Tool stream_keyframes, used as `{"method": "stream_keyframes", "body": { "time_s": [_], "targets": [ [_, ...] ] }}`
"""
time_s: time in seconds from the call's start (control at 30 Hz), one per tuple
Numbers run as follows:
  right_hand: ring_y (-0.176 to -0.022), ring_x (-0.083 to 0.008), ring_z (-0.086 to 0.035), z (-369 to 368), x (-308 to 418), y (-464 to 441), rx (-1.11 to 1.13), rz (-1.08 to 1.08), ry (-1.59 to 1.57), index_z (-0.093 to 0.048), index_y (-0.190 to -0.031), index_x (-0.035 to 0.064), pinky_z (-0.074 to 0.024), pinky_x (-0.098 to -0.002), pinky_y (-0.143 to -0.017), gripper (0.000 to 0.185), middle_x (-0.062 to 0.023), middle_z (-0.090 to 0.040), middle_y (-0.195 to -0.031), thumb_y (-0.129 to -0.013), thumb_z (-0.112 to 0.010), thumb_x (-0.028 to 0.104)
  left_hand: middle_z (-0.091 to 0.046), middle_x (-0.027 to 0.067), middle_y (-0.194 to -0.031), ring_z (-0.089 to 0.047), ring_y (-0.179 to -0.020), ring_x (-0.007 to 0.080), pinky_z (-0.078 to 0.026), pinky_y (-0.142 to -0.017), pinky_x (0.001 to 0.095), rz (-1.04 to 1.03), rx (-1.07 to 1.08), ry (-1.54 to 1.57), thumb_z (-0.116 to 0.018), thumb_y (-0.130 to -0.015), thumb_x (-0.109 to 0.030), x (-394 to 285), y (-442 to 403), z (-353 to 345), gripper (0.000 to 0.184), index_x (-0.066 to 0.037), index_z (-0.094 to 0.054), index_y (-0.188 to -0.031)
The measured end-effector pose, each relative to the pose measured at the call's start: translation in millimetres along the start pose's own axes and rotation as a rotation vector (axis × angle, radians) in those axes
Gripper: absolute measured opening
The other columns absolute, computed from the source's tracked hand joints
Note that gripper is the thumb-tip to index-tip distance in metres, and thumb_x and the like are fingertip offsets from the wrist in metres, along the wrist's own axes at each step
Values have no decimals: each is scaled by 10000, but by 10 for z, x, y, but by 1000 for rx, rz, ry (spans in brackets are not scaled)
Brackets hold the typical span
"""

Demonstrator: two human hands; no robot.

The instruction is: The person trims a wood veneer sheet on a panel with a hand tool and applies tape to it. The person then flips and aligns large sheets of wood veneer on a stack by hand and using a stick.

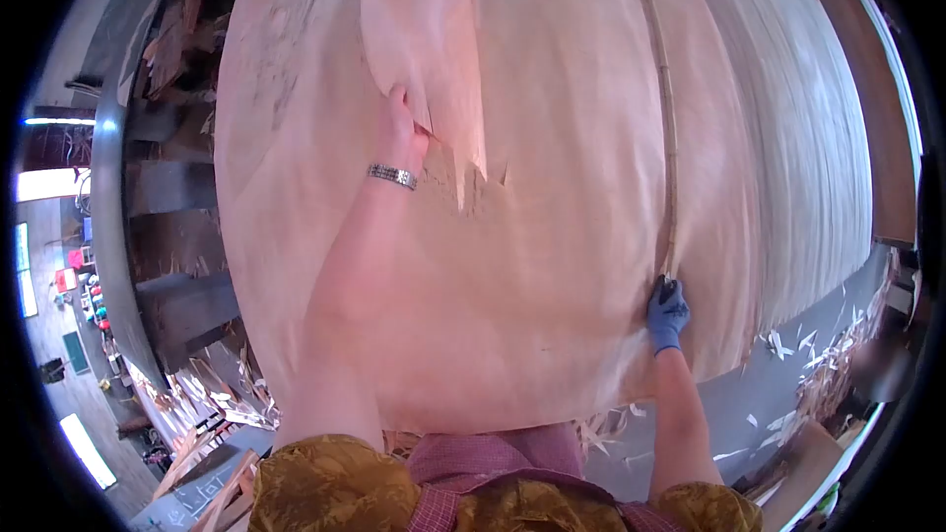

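Note:
Broad, thin sheets of wood veneer (552, 266) lie spread out before me. My left hand (401, 130), bare with a metal-banded watch (392, 175) at the wrist, grips the left edge of a narrow veneer strip (424, 30). The strip's near end is torn into jagged points. On the right, my right hand (669, 307) wears a blue-grey glove with dark fingertips. Its fingers are closed around the near end of a long, thin bamboo stick (671, 148), which runs away from me across the sheets.
Stacked dark blocks (175, 236) stand along the left side beside a grey metal rail (138, 266). Veneer scraps (828, 365) litter the grey floor at the lower right. More splintered wood (212, 384) lies at the lower left. A brown board (892, 158) borders the far right.

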State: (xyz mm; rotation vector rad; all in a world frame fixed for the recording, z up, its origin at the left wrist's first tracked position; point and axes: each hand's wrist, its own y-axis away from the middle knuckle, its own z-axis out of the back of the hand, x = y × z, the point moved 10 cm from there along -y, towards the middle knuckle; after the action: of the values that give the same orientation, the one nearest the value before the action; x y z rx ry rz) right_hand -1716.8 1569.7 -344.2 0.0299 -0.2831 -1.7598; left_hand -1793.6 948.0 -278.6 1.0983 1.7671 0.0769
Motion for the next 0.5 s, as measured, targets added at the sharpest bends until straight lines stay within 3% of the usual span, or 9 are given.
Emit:
{"method": "stream_keyframes", "body": {
  "time_s": [0.1,0.2,0.3,0.4,0.5],
  "targets": [
    [-771,-427,-647,42,35,20,27,-34,15,-563,-946,127,-490,-527,-684,358,-192,-680,-825,-951,-466,471,-616,95,-1138,-615,-1020,205,-546,-824,368,-7,-52,-142,-591,-932,-300,138,108,94,407,0,-511,-1196],
    [-771,-425,-646,5,17,17,16,-30,27,-560,-928,130,-489,-526,-677,362,-192,-673,-807,-953,-460,477,-623,92,-1094,-615,-980,184,-550,-778,365,120,-107,-419,-633,-908,-306,391,67,364,424,-8,-515,-1187],
    [-774,-426,-645,11,43,19,42,-46,19,-561,-928,135,-489,-528,-685,363,-191,-673,-805,-952,-457,481,-628,81,-1050,-620,-920,174,-539,-755,370,125,-35,-504,-677,-875,-317,523,-43,456,437,-20,-534,-1163],
    [-772,-421,-648,41,43,29,29,-33,-9,-568,-936,140,-491,-526,-691,360,-187,-676,-806,-947,-464,484,-636,71,-1073,-624,-952,186,-528,-816,347,65,2,-219,-653,-892,-304,569,-117,341,397,-15,-549,-1144],
    [-771,-408,-655,5,8,15,24,-52,12,-578,-951,146,-495,-517,-689,350,-178,-681,-809,-940,-480,481,-642,55,-1097,-621,-991,166,-505,-886,303,184,71,58,-591,-940,-264,468,262,-43,312,-12,-563,-1121]
  ]
}}
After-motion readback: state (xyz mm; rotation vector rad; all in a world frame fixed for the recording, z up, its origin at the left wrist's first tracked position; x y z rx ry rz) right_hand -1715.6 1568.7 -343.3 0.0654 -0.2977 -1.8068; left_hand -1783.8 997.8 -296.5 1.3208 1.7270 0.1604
